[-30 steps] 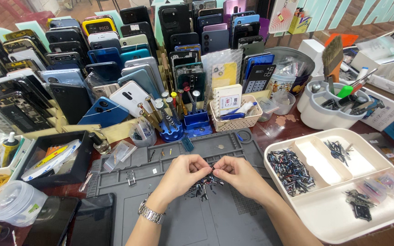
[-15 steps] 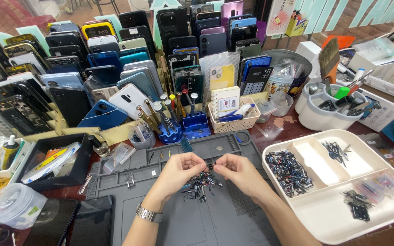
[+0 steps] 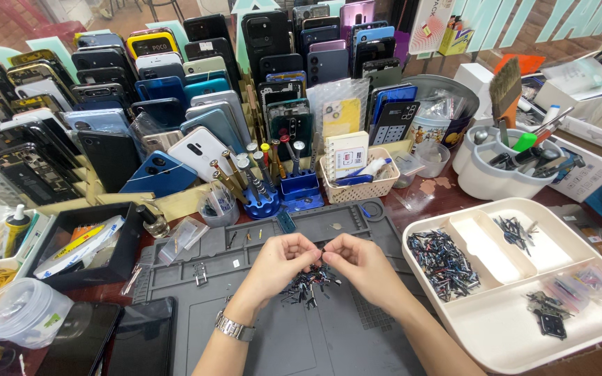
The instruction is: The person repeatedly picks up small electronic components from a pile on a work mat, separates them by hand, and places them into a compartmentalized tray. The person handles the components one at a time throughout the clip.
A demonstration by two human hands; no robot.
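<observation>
bright even light, soft shadows, sharp focus, wide-angle bending at edges

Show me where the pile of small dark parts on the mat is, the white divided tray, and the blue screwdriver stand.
pile of small dark parts (image 3: 308,287), head view, middle of the heap below the hands.
white divided tray (image 3: 517,341), head view, bare floor of its near compartment.
blue screwdriver stand (image 3: 299,189), head view, its front block.
</observation>
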